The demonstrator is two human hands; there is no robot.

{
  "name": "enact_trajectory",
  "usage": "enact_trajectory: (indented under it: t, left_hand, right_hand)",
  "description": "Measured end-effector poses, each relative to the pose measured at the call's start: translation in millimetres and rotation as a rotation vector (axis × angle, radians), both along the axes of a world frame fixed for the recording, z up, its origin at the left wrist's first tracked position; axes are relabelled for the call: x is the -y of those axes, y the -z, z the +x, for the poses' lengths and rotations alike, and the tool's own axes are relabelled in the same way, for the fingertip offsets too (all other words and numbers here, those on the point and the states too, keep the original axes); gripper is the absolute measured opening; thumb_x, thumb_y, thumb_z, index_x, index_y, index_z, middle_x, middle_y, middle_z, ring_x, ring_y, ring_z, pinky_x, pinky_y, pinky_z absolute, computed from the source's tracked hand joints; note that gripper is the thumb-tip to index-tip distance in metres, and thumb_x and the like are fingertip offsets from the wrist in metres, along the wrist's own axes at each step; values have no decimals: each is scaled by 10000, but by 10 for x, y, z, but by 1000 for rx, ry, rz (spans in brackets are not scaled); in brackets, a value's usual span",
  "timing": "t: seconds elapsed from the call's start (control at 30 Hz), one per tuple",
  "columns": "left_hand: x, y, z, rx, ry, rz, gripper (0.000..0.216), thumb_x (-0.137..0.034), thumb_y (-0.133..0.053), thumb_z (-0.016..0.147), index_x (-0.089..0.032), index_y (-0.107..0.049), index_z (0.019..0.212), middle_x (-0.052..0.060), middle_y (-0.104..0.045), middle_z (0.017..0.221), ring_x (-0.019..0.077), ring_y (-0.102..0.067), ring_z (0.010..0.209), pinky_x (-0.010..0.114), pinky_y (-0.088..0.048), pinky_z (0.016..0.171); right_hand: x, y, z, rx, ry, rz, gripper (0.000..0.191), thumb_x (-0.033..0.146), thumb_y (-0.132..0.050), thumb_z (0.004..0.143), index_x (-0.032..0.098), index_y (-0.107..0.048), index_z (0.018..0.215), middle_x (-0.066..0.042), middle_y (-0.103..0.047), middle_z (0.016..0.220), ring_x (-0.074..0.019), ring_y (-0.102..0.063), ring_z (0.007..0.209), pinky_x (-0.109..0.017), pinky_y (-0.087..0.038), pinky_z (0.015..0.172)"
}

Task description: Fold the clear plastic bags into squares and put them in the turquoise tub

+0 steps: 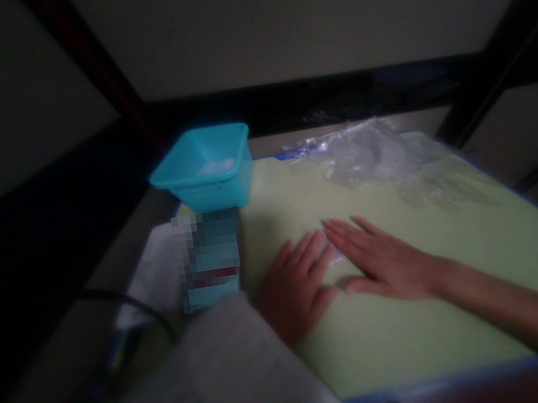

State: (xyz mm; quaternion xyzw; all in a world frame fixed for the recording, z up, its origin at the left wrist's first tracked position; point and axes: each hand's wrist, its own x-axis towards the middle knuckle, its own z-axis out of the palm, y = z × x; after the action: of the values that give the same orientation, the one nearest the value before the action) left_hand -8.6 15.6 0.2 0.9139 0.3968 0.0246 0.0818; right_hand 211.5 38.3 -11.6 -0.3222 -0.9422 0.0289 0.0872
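Both of my hands lie flat near the middle of a pale yellow-green table (396, 344). My left hand (299, 288) is open, palm down, with its fingers pointing away from me. From the right, my right hand (378, 256) reaches in, also open and palm down. Under and between the fingertips shows a small whitish, see-through piece (329, 248), perhaps plastic film; the fingers hide most of it. The two hands are close together, with a narrow gap between the thumbs.
A turquoise plastic basin (240, 182) with something whitish inside stands at the back left. Before it are a blurred-out flat object (214, 257) and white cloth or paper (160, 265). Crumpled clear plastic (373, 152) covers the back right. A dark cable (129, 300) curves at left.
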Motion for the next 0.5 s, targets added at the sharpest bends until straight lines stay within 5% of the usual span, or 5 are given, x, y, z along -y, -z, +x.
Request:
enact_trajectory:
  t: [0.5]
  left_hand:
    - [-15,-57,-9,15,-15,-19,526,-354,-439,915,-177,-364,1404,126,-248,1529,271,-185,1423,559,-172,1116]
  right_hand:
    - [-14,-20,-1,67,10,-39,872,674,-288,881,39,-190,1470,-221,-198,1509,-291,-178,1408,-524,-136,1138]
